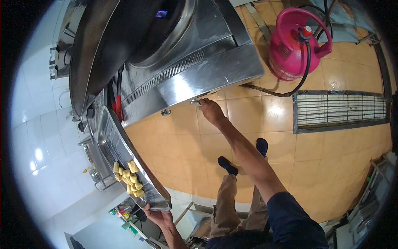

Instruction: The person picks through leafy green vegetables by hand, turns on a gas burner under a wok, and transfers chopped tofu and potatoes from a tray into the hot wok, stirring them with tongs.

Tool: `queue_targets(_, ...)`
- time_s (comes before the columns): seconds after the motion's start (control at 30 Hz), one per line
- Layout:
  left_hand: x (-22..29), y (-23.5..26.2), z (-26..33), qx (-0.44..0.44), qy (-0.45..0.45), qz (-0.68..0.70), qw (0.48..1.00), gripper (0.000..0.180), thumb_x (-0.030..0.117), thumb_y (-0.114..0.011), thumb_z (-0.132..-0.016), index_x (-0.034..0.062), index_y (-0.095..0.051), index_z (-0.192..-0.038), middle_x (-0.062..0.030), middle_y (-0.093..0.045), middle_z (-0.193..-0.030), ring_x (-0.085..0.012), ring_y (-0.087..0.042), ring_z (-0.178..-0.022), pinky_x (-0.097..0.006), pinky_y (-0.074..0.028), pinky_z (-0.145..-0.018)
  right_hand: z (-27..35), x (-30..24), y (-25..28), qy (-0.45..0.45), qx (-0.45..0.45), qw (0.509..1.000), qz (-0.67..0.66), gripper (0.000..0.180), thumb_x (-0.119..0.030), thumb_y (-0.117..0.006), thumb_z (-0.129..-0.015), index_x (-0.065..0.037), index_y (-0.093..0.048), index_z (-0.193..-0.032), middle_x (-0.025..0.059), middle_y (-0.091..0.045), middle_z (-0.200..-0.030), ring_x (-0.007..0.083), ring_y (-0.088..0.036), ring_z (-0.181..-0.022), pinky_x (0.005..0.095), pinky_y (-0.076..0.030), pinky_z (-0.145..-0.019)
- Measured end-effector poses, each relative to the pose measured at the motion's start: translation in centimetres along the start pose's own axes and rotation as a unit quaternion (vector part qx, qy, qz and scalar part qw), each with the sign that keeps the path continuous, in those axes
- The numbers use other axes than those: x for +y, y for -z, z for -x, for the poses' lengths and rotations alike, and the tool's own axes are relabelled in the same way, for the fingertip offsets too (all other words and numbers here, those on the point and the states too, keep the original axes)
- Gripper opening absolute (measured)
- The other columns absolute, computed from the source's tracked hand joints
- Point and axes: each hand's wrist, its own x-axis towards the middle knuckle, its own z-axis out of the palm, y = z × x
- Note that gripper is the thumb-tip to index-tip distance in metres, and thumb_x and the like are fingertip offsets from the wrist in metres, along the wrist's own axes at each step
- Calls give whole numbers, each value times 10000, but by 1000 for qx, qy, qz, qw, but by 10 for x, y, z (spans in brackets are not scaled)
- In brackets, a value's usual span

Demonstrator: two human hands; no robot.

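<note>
My right hand (209,108) pinches the burner knob (195,101) under the stove's (215,70) front edge; I turn it gradually. My left hand (159,216) grips the tray (110,141) (yellow pieces (129,178) aboard), held level.

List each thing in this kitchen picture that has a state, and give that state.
Burner: lit, blue flame.
Tray: tilted, held at its near end.
Yellow pieces: heaped on the tray.
Left hand: gripping the tray.
Right hand: fingers on stove knob.
Gas cylinder: upright, hose attached.
</note>
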Motion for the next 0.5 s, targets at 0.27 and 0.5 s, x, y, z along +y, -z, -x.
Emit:
queue_targets(0.27, 10, -3, -1, 20, -28, -16, 999, 496, 107, -577, -826, 21, -502, -1308, -154, -628, -1224, -306, -634, -1083, -453, -545, -926, 18, -64, 2, -106, 122, 980, -115, 205, -206, -598, -913, -18, -521, -941, 216, -570, -973, 378, -600, -838, 482, -510, -721)
queue_targets(0.5, 19, 17, -10, 44, -51, -57, 996, 488, 107, -575, -820, 26, -512, -1297, -150, -626, -1230, -299, -639, -1079, -462, -569, -889, -26, -100, -98, -219, 29, 895, -388, 440, -338, -608, -919, 24, -567, -1164, 239, -638, -1051, 344, -641, -990, 422, -523, -849)
